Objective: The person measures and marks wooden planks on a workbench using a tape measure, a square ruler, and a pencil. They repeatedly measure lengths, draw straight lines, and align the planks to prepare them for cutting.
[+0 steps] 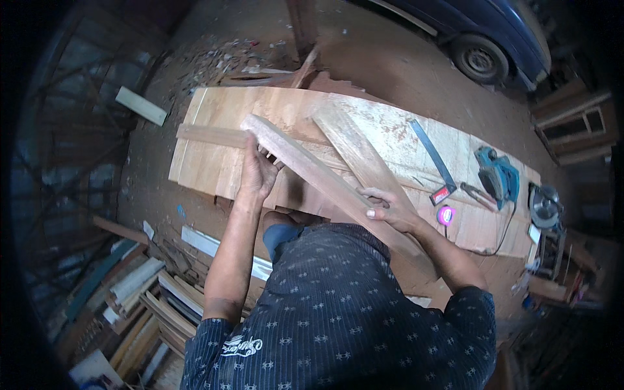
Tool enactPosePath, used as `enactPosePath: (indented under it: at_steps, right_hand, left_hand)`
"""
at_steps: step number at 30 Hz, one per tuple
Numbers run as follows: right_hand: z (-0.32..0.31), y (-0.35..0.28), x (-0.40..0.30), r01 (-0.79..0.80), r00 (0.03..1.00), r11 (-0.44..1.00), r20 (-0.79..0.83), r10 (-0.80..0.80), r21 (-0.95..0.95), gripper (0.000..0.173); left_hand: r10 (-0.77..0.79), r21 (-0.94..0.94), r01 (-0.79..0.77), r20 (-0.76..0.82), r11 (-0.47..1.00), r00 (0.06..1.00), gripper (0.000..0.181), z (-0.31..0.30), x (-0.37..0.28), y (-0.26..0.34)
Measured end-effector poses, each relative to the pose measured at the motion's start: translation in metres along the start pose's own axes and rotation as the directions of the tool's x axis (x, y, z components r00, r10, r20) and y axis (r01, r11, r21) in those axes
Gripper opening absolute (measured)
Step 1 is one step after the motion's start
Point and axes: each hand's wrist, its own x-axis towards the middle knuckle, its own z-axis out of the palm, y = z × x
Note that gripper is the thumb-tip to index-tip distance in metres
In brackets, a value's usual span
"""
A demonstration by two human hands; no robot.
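A long squared wooden board (312, 173) lies aslant in both hands, over the near side of a plywood-topped workbench (219, 107). My left hand (260, 168) grips it near its far left end, with the thumb along the side and fingers underneath. Further down its length my right hand (390, 209) is closed around it, thumb on top. Behind it a second, wider plank (363, 146) rests on the bench, and its near end is hidden by my right hand and forearm. A shorter wooden strip (212, 135) lies left of my left hand.
To the right on the bench are a try square (434, 153), a pink tape measure (445, 214), pincers (479, 196), a teal electric planer (497, 176) with a cord and a circular saw (544, 207). Timber offcuts (161, 307) are piled at lower left; a car (507, 34) stands beyond the bench.
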Motion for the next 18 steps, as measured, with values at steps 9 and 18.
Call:
enactPosePath:
  at_steps: [9, 18]
  right_hand:
    - [0.038, -0.023, 0.033, 0.222, 0.967, 0.935, 0.185, -0.174, -0.278, 0.101]
    - [0.066, -0.019, 0.054, 0.223, 0.973, 0.796, 0.083, -0.214, -0.563, 0.102]
  left_hand:
    - [0.238, 0.017, -0.238, -0.156, 0.971, 0.959, 0.089, -0.045, -0.028, 0.017]
    - [0.371, 0.383, -0.205, -0.433, 0.901, 0.821, 0.083, -0.074, -0.068, -0.033]
